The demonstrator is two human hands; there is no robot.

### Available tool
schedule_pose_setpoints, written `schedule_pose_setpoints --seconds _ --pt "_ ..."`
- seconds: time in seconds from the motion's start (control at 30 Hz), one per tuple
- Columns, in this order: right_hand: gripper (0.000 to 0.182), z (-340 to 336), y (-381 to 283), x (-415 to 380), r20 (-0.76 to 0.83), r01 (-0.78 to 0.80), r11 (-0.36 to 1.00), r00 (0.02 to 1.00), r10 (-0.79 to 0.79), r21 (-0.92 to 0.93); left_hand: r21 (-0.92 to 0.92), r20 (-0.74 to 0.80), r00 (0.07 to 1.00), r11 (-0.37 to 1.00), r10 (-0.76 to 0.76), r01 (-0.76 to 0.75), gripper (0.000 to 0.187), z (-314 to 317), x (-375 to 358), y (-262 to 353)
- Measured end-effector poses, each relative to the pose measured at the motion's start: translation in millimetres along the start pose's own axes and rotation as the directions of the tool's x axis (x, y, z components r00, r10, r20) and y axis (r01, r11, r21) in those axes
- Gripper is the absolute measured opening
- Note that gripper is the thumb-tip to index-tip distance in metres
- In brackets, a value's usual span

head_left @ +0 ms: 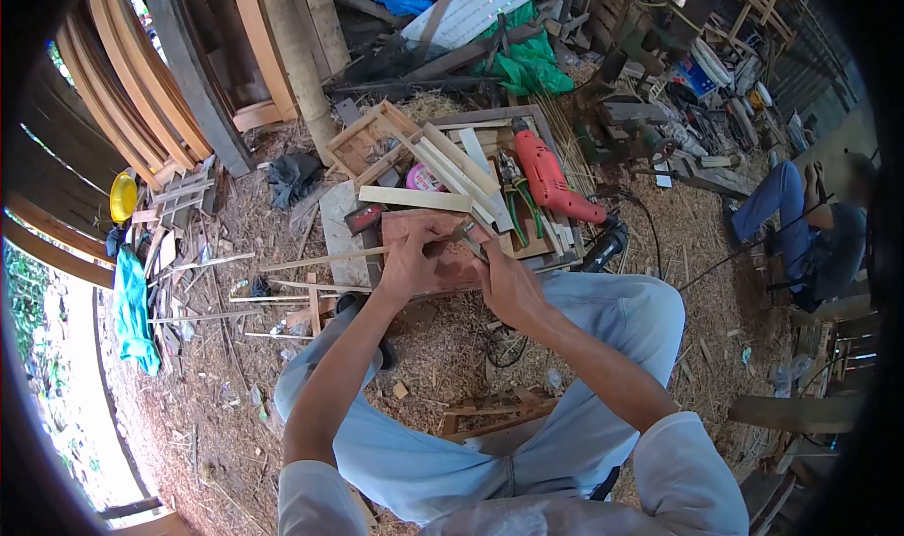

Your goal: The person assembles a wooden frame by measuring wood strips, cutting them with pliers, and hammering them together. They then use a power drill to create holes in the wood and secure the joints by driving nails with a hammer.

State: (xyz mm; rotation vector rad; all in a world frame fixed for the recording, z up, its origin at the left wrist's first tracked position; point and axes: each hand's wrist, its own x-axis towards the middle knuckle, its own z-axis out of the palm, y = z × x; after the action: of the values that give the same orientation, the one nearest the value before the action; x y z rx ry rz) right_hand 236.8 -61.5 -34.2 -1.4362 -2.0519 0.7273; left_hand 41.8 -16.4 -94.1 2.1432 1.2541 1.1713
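Observation:
Both my hands work close together over a reddish wooden board in front of my knees. My left hand is closed, its fingers bent in at the board's middle; what they pinch is hidden. Fingers wrapped, my right hand grips a short tool with a greyish metal part, whose kind I cannot make out. The tool points toward my left fingertips. Just beyond the hands, a pale wooden strip lies across the board's far edge. A thin stick extends leftward from beside my left hand.
A red power drill lies right of pliers with green handles and pale wood strips. Behind stands a wooden frame. A dark power tool lies near my right knee. Shavings cover the ground. A person sits at right.

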Motion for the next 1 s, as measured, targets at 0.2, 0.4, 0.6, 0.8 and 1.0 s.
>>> schedule_pose_setpoints --seconds 0.2,0.4,0.6,0.8,1.0 --pt "0.023 2.7 -0.9 3.9 -0.017 -0.006 0.998 1.0 0.005 -0.066 -0.028 0.014 0.997 0.997 -0.076 0.076 0.037 -0.8 -0.5 -5.0" --pt "0.023 0.0 -7.0 5.4 -0.027 0.0 0.995 1.0 -0.003 -0.102 -0.078 -0.016 0.999 0.996 -0.038 0.036 0.038 -2.3 1.7 -4.0" --pt "0.029 10.8 7.4 6.1 -0.024 -0.01 0.995 1.0 0.008 -0.1 -0.043 -0.002 0.997 0.996 -0.08 0.08 0.038 1.8 1.0 -2.9" --pt "0.028 13.2 4.9 6.2 -0.036 0.015 0.996 0.999 -0.018 -0.091 -0.139 -0.012 0.994 0.985 -0.109 0.106 0.038 2.6 1.1 -3.7" --pt "0.022 12.0 0.3 6.5 -0.04 0.019 0.997 0.999 -0.022 -0.069 -0.111 0.016 0.992 0.986 -0.125 0.126 0.039 -3.4 1.2 -2.1"
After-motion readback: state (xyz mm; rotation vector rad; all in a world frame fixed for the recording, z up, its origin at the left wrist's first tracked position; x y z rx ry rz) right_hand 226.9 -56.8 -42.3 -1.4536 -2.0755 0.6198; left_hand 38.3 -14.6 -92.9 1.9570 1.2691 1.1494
